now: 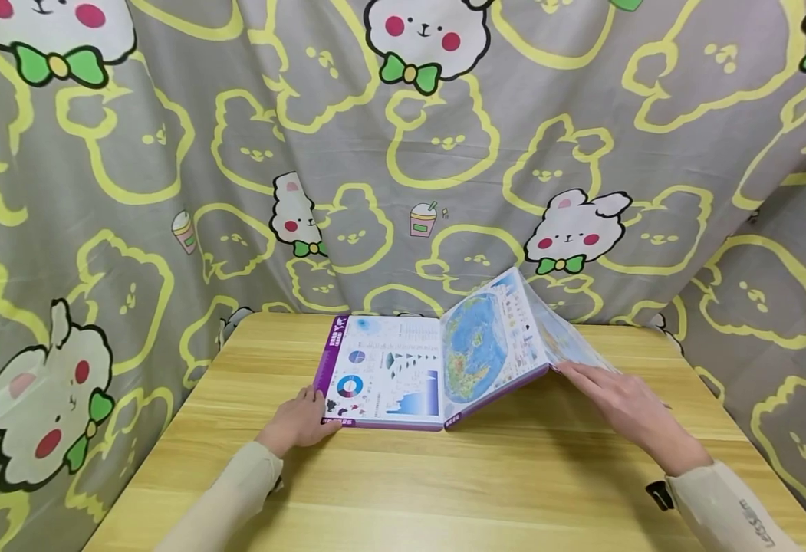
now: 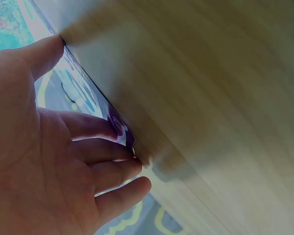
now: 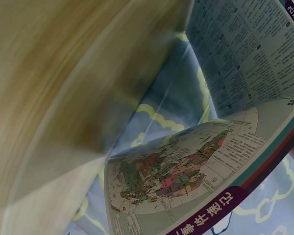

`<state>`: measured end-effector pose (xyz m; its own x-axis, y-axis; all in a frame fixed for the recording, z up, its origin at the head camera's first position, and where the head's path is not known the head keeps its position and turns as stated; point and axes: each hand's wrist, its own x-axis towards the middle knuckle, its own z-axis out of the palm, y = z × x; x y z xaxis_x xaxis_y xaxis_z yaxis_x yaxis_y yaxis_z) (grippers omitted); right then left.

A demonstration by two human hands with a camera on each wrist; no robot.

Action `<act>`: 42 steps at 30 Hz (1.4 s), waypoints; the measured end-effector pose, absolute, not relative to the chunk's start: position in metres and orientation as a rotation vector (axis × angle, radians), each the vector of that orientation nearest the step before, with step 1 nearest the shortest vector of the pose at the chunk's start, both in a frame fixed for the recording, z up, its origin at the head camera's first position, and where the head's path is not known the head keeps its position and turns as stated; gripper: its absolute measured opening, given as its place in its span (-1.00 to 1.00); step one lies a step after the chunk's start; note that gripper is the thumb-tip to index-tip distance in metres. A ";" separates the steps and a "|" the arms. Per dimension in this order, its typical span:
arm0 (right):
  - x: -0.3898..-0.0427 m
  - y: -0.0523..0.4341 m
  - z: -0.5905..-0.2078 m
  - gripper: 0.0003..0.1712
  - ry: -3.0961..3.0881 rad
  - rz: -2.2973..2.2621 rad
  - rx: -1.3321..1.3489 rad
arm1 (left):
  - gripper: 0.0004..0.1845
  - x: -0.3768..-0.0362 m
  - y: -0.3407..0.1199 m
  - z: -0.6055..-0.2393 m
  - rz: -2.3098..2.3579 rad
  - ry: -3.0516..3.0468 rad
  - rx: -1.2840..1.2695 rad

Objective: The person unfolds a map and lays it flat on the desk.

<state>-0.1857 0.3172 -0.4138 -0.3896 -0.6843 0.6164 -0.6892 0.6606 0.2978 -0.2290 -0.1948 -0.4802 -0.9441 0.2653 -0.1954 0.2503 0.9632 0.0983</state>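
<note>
Right now an atlas (image 1: 403, 372) lies open a little above the middle of the head view, on a light wooden table (image 1: 485, 475). Its left page (image 1: 383, 373), printed with charts and a ring diagram, sits flat on the wood. Its right page (image 1: 492, 341), showing a round blue and green map, is tilted up off the table, with another leaf (image 1: 571, 345) fanning out behind it toward the right.

The left hand (image 1: 299, 420) rests at the lower left corner of the book, fingers loosely spread and laid flat against the purple border. In the left wrist view that hand (image 2: 44, 161) fills the left half of the frame, with the thumb at the upper left touching the page edge and the fingers (image 2: 95, 127) lying across the purple-cornered page (image 2: 120, 127), not wrapped round it.

The right hand (image 1: 623, 406) comes in from the lower right, fingers long and nearly straight, the tips at the lower edge of the raised pages. Whether they pinch the paper or only prop it I cannot tell. The right wrist view shows no hand clearly, only the lifted map page (image 3: 186, 171) in the lower middle and a page of fine print (image 3: 240, 54) at the upper right.

Behind the table hangs a grey curtain (image 1: 168, 153) with yellow rabbit outlines and white rabbits wearing green bows.
</note>
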 end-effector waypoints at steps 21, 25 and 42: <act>-0.189 0.320 -0.435 -0.35 -2.243 -0.006 1.057 | -0.09 -0.232 -0.232 -0.485 0.179 2.888 0.337; -0.191 0.321 -0.440 -0.38 -2.247 0.003 1.071 | -0.09 -0.233 -0.236 -0.483 0.186 2.887 0.334; -0.194 0.325 -0.464 -0.50 -2.293 -0.050 1.163 | -0.06 -0.237 -0.250 -0.480 0.191 2.868 0.255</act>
